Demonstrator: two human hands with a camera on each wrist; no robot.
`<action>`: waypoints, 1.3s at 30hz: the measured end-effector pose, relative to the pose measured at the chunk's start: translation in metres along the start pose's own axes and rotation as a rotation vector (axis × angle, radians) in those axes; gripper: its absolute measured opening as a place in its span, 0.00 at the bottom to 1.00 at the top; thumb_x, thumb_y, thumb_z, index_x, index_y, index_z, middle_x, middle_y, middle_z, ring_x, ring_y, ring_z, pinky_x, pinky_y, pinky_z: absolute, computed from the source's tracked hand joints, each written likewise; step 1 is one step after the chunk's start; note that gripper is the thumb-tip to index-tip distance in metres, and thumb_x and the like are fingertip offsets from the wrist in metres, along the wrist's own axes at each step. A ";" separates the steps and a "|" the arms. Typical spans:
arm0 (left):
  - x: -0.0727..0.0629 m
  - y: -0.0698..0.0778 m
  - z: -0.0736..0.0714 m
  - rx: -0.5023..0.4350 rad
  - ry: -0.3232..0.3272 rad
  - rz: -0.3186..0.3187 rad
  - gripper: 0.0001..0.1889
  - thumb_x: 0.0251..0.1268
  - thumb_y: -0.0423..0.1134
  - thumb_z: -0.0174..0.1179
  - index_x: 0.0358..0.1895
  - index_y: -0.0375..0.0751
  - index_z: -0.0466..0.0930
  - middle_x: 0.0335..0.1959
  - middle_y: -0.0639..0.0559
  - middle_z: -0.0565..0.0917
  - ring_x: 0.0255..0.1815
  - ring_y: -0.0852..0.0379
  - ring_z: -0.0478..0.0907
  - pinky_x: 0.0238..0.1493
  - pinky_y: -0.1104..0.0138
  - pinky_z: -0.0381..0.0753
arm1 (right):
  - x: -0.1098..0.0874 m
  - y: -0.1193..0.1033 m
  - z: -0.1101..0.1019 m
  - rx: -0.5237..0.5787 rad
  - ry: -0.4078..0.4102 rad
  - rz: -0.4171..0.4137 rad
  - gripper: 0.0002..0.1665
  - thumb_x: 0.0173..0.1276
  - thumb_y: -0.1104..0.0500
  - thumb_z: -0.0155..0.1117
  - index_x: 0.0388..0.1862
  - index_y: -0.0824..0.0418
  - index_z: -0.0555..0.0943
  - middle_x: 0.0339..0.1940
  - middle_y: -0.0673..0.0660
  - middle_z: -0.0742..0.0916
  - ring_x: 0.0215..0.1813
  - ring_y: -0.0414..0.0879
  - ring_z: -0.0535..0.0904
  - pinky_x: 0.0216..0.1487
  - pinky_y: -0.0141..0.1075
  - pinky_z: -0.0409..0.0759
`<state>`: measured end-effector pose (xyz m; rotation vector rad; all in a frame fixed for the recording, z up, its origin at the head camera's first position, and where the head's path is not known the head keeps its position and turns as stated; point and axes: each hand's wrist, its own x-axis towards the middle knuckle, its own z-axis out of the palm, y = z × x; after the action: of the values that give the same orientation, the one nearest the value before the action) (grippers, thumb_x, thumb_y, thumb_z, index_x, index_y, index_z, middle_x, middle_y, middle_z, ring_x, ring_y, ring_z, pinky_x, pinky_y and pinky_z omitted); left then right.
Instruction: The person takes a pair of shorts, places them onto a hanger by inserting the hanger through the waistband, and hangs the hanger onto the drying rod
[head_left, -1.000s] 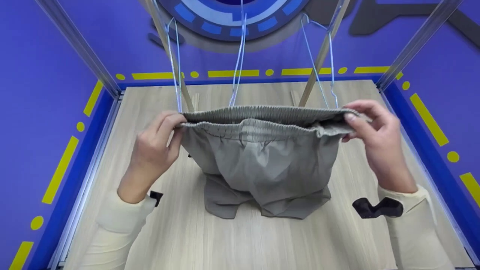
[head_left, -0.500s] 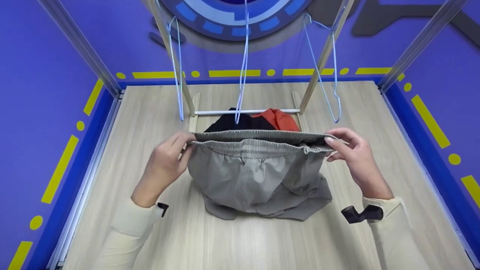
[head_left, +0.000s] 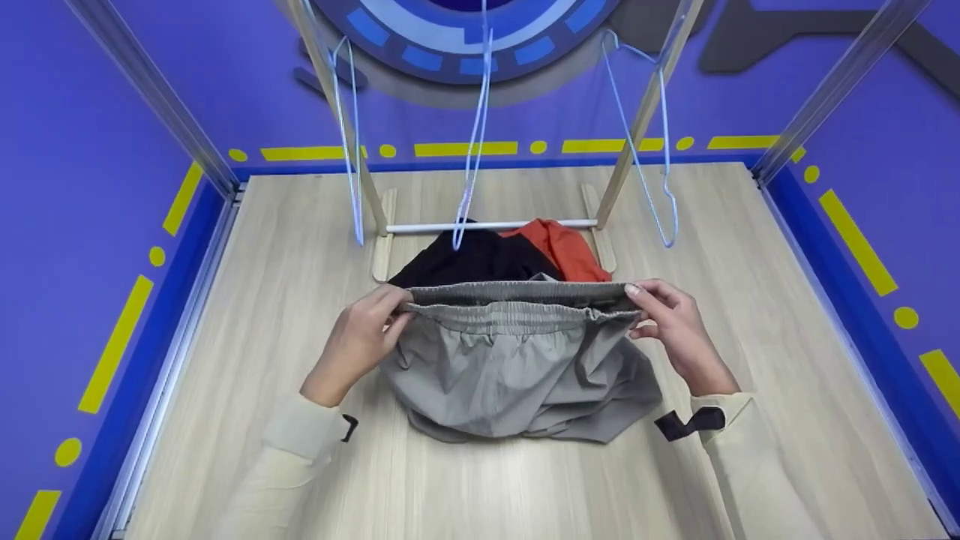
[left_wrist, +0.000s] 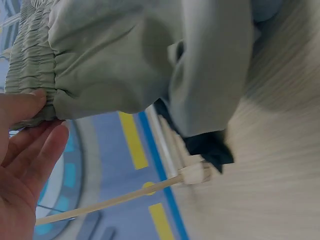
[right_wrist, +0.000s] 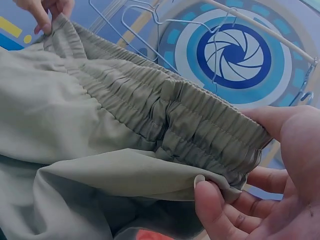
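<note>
A pair of grey-green shorts (head_left: 495,375) with a gathered elastic waistband (left_wrist: 32,65) hangs between my two hands, its lower part bunched over the table. My left hand (head_left: 364,330) pinches the left end of the waistband between thumb and fingers. At the opposite end, my right hand (head_left: 675,330) grips the band, thumb on top and fingers below. The waist opening faces up, with the back edge standing a little above the front edge. In the right wrist view the right hand (right_wrist: 280,175) holds the gathered band close to the camera.
Behind the shorts lie a black garment (head_left: 472,255) and an orange-red garment (head_left: 566,251). A wooden rack with a white lower bar (head_left: 420,227) stands there. Blue wire hangers hang from it: left (head_left: 352,150), middle (head_left: 472,150) and right (head_left: 649,150). Blue walls surround the table (head_left: 750,247).
Both hands have lowered the waistband toward the person and come closer together. The black and orange-red garments behind, hidden a second ago, now show. The shorts' fabric has bunched lower.
</note>
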<state>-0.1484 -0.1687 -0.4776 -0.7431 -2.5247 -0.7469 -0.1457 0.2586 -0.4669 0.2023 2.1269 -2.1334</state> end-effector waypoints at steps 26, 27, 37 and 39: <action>0.010 0.010 0.022 -0.004 -0.185 -0.078 0.13 0.63 0.42 0.64 0.49 0.44 0.79 0.63 0.45 0.73 0.64 0.46 0.71 0.59 0.50 0.74 | -0.006 0.007 0.015 -0.048 0.033 0.009 0.11 0.71 0.50 0.60 0.40 0.57 0.80 0.33 0.49 0.81 0.29 0.39 0.76 0.25 0.31 0.80; 0.012 0.011 0.021 -0.006 -0.180 -0.077 0.13 0.63 0.42 0.64 0.49 0.44 0.79 0.63 0.45 0.73 0.65 0.46 0.70 0.60 0.51 0.73 | -0.006 0.006 0.014 -0.051 0.028 0.007 0.12 0.71 0.50 0.60 0.40 0.57 0.80 0.34 0.49 0.80 0.30 0.39 0.76 0.25 0.31 0.80; 0.038 0.030 0.009 -0.036 -0.041 -0.082 0.14 0.67 0.43 0.60 0.51 0.41 0.79 0.59 0.47 0.76 0.62 0.51 0.73 0.60 0.56 0.75 | -0.005 0.007 0.015 -0.046 0.037 0.011 0.08 0.70 0.51 0.61 0.38 0.54 0.80 0.30 0.48 0.81 0.28 0.38 0.76 0.24 0.30 0.79; 0.043 0.032 0.007 -0.048 0.009 -0.085 0.14 0.68 0.43 0.59 0.52 0.41 0.79 0.59 0.47 0.76 0.61 0.52 0.74 0.59 0.58 0.75 | -0.005 0.008 0.014 -0.050 0.036 0.011 0.09 0.70 0.50 0.61 0.38 0.54 0.80 0.30 0.48 0.81 0.28 0.38 0.76 0.24 0.30 0.79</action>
<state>-0.1644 -0.1252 -0.4490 -0.6503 -2.5512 -0.8400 -0.1393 0.2441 -0.4734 0.2486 2.1913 -2.0838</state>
